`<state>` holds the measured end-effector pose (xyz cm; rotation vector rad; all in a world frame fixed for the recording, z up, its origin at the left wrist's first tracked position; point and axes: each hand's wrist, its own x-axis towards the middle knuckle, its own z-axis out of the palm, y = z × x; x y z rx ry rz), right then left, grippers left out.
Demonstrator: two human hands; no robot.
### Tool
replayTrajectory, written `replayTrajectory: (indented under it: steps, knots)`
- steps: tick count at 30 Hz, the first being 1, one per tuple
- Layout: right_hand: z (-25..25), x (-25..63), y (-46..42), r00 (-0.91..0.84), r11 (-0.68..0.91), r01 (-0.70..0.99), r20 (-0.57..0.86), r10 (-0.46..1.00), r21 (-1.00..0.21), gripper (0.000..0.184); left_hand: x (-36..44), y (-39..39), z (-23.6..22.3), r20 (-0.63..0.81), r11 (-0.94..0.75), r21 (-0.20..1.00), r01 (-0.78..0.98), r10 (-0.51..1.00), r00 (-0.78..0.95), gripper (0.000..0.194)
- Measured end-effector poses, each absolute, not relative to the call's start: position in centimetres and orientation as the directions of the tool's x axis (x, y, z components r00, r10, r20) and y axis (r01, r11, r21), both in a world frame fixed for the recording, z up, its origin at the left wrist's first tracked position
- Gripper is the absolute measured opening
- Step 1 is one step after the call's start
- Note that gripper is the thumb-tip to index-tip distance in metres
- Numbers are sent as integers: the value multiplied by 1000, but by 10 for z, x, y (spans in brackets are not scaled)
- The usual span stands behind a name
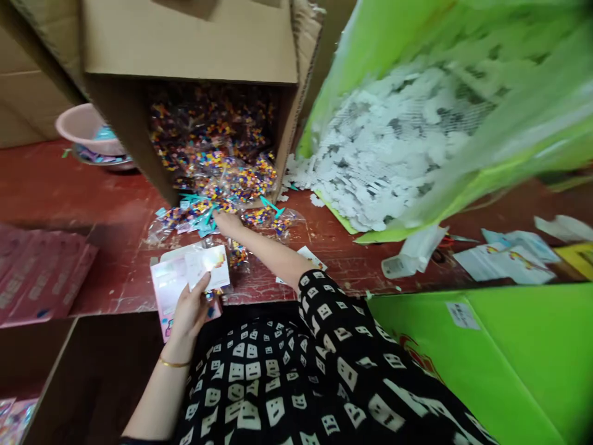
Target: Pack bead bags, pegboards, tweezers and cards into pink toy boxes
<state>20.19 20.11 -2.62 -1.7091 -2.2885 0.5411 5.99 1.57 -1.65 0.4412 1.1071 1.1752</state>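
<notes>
My left hand (191, 310) is closed on a white printed card (217, 262), thumb on top. Under the card, in the same grip, is a flat pink and white package (167, 285) with a rounded top. My right hand (227, 222) reaches forward into a small heap of teal plastic pieces (204, 210) in front of the carton; its fingertips are hidden among them. Beside that hand lie clear bags of colourful beads (259, 215), mostly orange, yellow and purple. Another bead bag (238, 253) is next to the card.
An open cardboard box (189, 49) full of bead bags stands ahead. To its right, a large green sack (365, 55) spills white flat pieces (384, 148). Pink packages (46, 272) are at left, near a pink bowl (88, 127). Paper cards (500, 262) and scissors (458, 238) lie at right.
</notes>
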Motion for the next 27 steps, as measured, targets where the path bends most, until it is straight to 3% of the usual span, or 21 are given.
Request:
replayTrajectory:
  steps: [3,5,8,10,12,14,17,21,24,27]
  knots:
    - [-14,215,203,-304,281,860,16,953,-426,52,57,17,-18,-473,402,781,-478,880,-34,34]
    - [-2,245,200,-283,308,814,127,951,-493,56,55,18,-17,-489,418,779,-468,871,-36,33]
    - [16,317,177,-40,263,670,319,947,-694,46,53,18,-16,-488,421,788,-449,872,-38,35]
    - [23,371,144,170,184,593,345,923,-784,36,56,18,-17,-481,417,792,-446,876,-36,37]
    - [26,416,100,276,99,599,322,906,-794,31,63,18,-19,-484,419,789,-449,875,-33,36]
    - [27,449,53,304,11,726,334,892,-688,26,72,19,-23,-489,431,787,-442,872,-21,33]
    - [33,482,2,158,-5,912,342,926,-411,17,85,19,-28,-487,457,787,-414,873,39,32]
    - [56,531,5,-32,55,989,165,986,-138,6,92,17,-29,-464,480,793,-376,875,138,36]
    - [61,563,45,11,-3,995,75,997,-98,16,92,12,-24,-496,513,783,-352,856,145,40]
    - [56,576,81,145,-135,968,31,989,-209,27,87,6,-18,-513,518,778,-356,851,116,43]
